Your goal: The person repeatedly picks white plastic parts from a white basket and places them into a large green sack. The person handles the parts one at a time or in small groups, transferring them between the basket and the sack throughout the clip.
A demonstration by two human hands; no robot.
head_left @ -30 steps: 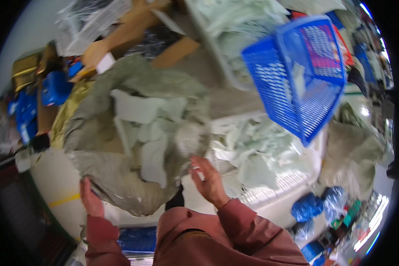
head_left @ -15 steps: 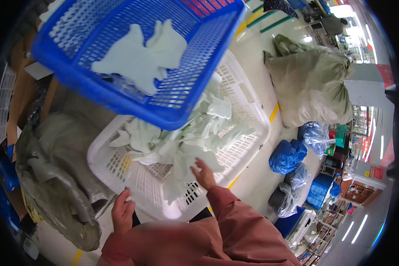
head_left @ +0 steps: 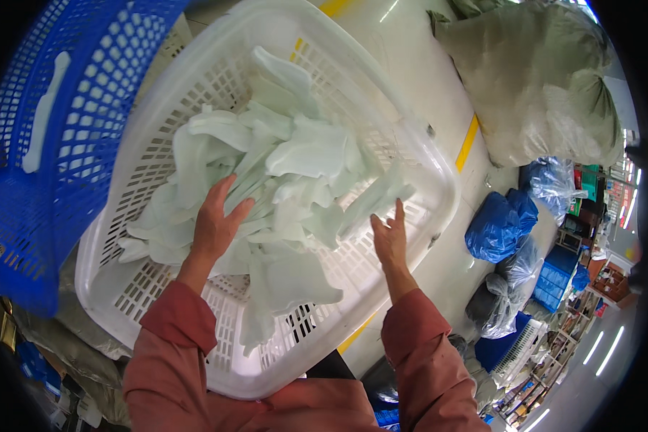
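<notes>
Two bare hands reach into a white perforated plastic basket (head_left: 410,155) heaped with pale green, floppy moulded pieces (head_left: 295,180). The left hand (head_left: 212,227) lies flat on the heap, fingers spread and gripping nothing; the right hand (head_left: 390,241) hovers open at the heap's right edge — also holding nothing. The basket appears to sit tilted beside a blue mesh plastic basket (head_left: 43,144). Pieces piled near the rim could slide out if pushed sideways.

We see a white basket (head_left: 417,155) in the middle of the frame, full of pale green pieces (head_left: 295,180). Our left hand (head_left: 212,223) lies flat on them; our right hand (head_left: 390,241) is open beside them. A blue basket (head_left: 43,129) is at upper left.
</notes>
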